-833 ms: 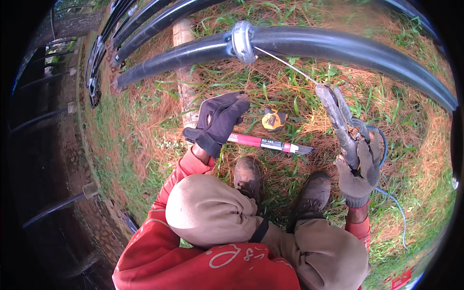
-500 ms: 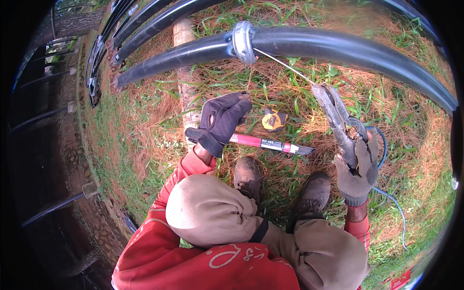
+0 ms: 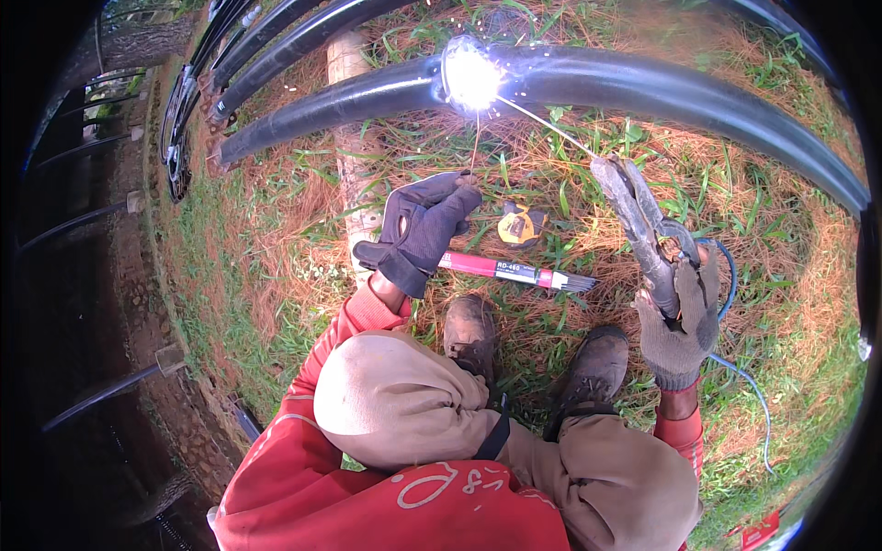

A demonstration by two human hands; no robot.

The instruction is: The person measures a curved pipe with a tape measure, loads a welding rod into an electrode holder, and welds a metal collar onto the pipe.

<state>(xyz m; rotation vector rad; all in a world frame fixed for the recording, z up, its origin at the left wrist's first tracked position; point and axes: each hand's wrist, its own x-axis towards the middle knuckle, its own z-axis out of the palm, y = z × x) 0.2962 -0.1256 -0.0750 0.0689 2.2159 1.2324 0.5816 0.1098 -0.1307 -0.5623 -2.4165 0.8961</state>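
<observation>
My right hand (image 3: 684, 321), in a grey knit glove, is closed around a welding electrode holder (image 3: 636, 220). A thin welding electrode (image 3: 551, 127) runs from its jaws up to the black pipe (image 3: 643, 78). A white-blue arc with flying sparks burns where the electrode tip meets the metal ring (image 3: 450, 73) around the pipe; glare hides most of the ring. In a dark glove, my left hand (image 3: 424, 220) pinches a thin brownish rod (image 3: 476, 145). That rod's upper end reaches the lower edge of the glare; whether it touches metal cannot be seen.
On the grass by my boots lie a yellow-black tape measure (image 3: 521, 225) and a red pack of electrodes (image 3: 514, 271). A blue cable (image 3: 753, 390) trails at the right. A wooden pole (image 3: 352, 151) lies under the pipe. More black pipes (image 3: 303, 55) stand at upper left.
A bright arc with sparks has appeared at the ring, which was plainly visible before. The electrode tip has shifted slightly; both hands keep their grips in nearly the same places.
</observation>
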